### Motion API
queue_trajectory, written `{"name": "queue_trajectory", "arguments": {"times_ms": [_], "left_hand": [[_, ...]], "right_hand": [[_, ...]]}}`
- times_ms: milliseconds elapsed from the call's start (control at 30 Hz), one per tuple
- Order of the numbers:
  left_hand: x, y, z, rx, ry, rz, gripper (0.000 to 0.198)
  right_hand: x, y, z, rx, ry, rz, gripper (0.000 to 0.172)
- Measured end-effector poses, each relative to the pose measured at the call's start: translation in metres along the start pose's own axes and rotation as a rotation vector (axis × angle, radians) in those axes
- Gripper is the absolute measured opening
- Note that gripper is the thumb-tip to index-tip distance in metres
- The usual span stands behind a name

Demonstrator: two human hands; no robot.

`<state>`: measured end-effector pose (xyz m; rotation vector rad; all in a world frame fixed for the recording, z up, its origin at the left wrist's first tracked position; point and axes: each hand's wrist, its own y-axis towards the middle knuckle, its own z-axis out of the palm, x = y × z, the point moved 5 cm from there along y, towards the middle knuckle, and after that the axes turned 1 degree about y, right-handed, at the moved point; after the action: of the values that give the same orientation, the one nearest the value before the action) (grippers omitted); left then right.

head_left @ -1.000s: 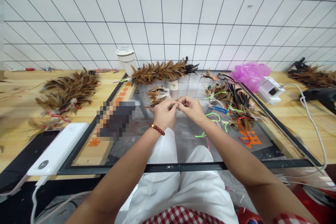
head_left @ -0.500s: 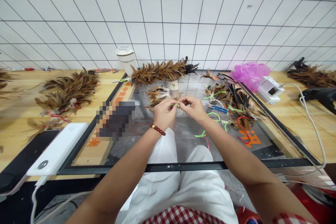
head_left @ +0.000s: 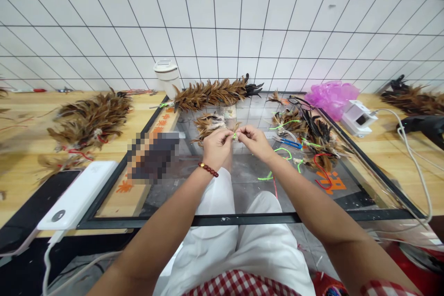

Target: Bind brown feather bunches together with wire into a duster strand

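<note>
My left hand (head_left: pixel 218 147) and my right hand (head_left: pixel 255 142) meet above the glass panel, both pinched closed on a short green cord (head_left: pixel 235 136). A beaded bracelet (head_left: pixel 208 169) circles my left wrist. Just behind my left hand lies a small bunch of brown feathers (head_left: pixel 206 128) with a pale bound end. Whether the cord joins this bunch is hidden by my fingers. Farther back, a long brown feather garland (head_left: pixel 211 94) stretches across the panel. To the right of my right hand are blue-handled snips (head_left: pixel 290 143), loose green cords (head_left: pixel 285 151) and a pile of dark feathers (head_left: pixel 314 127).
The black-framed glass panel (head_left: pixel 243 220) spans the wooden table (head_left: pixel 21 148). A white lidded cup (head_left: pixel 167 76) stands at the back. At left are a power bank (head_left: pixel 78 196), a phone (head_left: pixel 38 210) and feather bundles (head_left: pixel 100 120); at right, a purple bag (head_left: pixel 331 97) and a white device (head_left: pixel 359 118).
My fingers have shifted slightly at the green cord, with the right hand's fingertips a little straighter. The whole view has moved very slightly; everything else stays in place.
</note>
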<state>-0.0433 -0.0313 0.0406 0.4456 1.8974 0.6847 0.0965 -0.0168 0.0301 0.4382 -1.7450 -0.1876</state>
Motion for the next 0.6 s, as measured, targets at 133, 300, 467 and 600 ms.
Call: {"name": "queue_trajectory", "arguments": {"times_ms": [133, 300, 467, 600], "left_hand": [[0.017, -0.001, 0.003, 0.014, -0.079, -0.150, 0.010], [0.033, 0.002, 0.004, -0.038, -0.306, -0.472, 0.003], [0.026, 0.000, 0.010, -0.031, -0.663, -0.743, 0.010], [0.023, -0.003, 0.014, 0.015, -0.825, -0.771, 0.019]], "right_hand": [[-0.001, 0.001, -0.005, -0.041, -0.082, -0.013, 0.018], [-0.001, 0.001, -0.014, -0.143, -0.256, 0.021, 0.016], [0.010, -0.004, 0.001, -0.014, -0.560, -0.137, 0.008], [0.013, -0.008, 0.008, 0.053, -0.772, -0.141, 0.007]]}}
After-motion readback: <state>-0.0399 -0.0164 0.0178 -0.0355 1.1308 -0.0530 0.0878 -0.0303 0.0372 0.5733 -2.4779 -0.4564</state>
